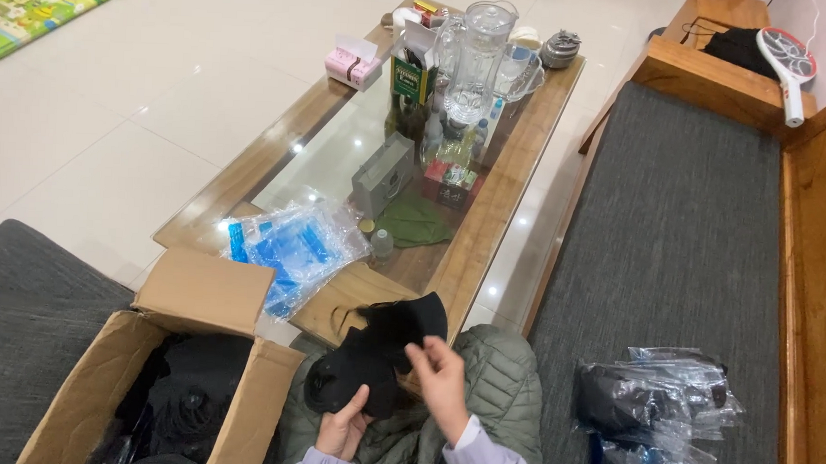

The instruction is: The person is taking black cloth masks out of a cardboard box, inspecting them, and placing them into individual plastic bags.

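Observation:
A black fabric piece (380, 347), soft and crumpled, hangs over my lap above a green padded jacket (495, 375). My left hand (341, 430) grips its lower edge from below. My right hand (439, 380) pinches its right side with thumb and fingers. To my left an open cardboard box (201, 292) holds more black items (187, 398). A stack of clear plastic bags with blue print (292, 247) lies on the near end of the glass-topped coffee table (239, 173).
On the grey bench cushion (682, 225) to my right lies a pile of bagged dark items (656, 414). The table's far end carries a clear jug (476, 63), bottles, a green box, a pink tissue box (352, 65). An electric swatter (787, 63) rests on the wooden armrest.

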